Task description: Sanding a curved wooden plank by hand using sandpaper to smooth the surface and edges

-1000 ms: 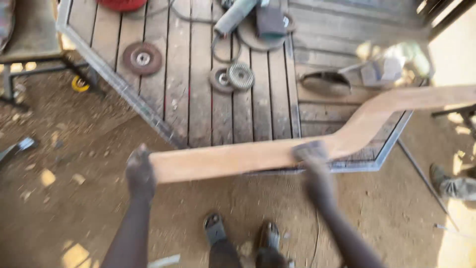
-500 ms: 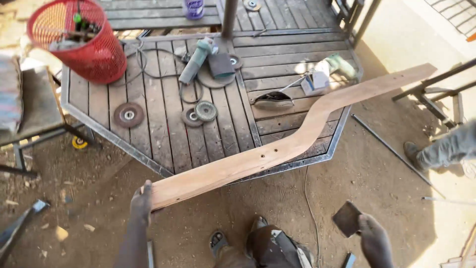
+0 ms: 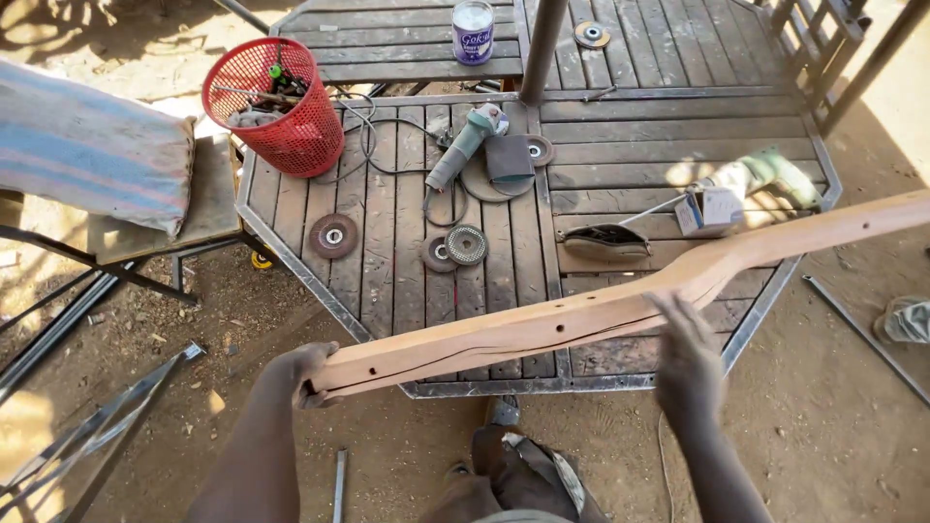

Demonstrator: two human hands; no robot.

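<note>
A long curved wooden piece (image 3: 542, 329) with small drilled holes runs from lower left to the right edge, above the table's near side. My left hand (image 3: 295, 373) is closed around its near end. My right hand (image 3: 688, 353), blurred by motion, lies on the wood at its bend, fingers over the top edge. I cannot tell whether anything is under the palm. My feet (image 3: 513, 455) show below on the dirt.
The octagonal slatted table (image 3: 620, 155) carries a red basket (image 3: 276, 107), an angle grinder (image 3: 465, 140), grinding discs (image 3: 334, 235), a tin can (image 3: 473, 31), a green power tool (image 3: 765, 174) and a small box (image 3: 707, 211). A bench with a striped cushion (image 3: 92, 155) stands left. Metal bars (image 3: 107, 416) lie on the ground.
My right hand, which hung off to the lower right holding a dark square sheet, has come back onto the wood at its bend. The view has tilted up, showing more of the table.
</note>
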